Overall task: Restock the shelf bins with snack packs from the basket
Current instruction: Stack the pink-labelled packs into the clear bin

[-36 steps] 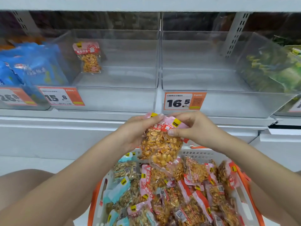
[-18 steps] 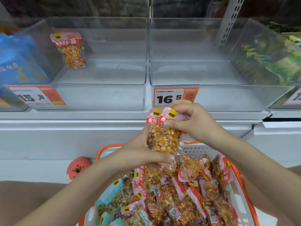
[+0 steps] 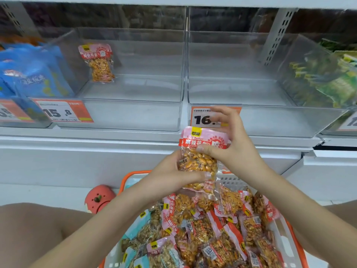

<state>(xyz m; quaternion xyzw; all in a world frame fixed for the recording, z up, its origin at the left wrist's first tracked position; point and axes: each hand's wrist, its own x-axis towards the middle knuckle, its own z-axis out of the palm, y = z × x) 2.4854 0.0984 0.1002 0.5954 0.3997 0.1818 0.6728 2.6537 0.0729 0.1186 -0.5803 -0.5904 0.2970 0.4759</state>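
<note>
Both hands hold a small stack of pink-topped peanut packs (image 3: 201, 151) upright above the basket. My left hand (image 3: 173, 173) grips the lower part of the packs. My right hand (image 3: 229, 144) pinches their pink header with thumb and fingers. Below, the white basket with orange rim (image 3: 133, 176) holds several pink-topped and pale blue snack packs (image 3: 208, 229). One matching peanut pack (image 3: 98, 62) stands against the left wall of the left clear bin (image 3: 135, 115). The right clear bin (image 3: 280, 120) holds nothing.
Price tags reading 15.8 (image 3: 61, 111) and 16 (image 3: 202, 118) hang on the bin fronts. Blue bags (image 3: 32, 74) fill the bin at far left, green bags (image 3: 332, 78) the bin at far right. A red apple-shaped object (image 3: 99, 198) sits on the floor by the basket.
The packs have risen a little toward the shelf. My left hand dropped from the header to the packs' lower part, while my right hand kept hold of the header.
</note>
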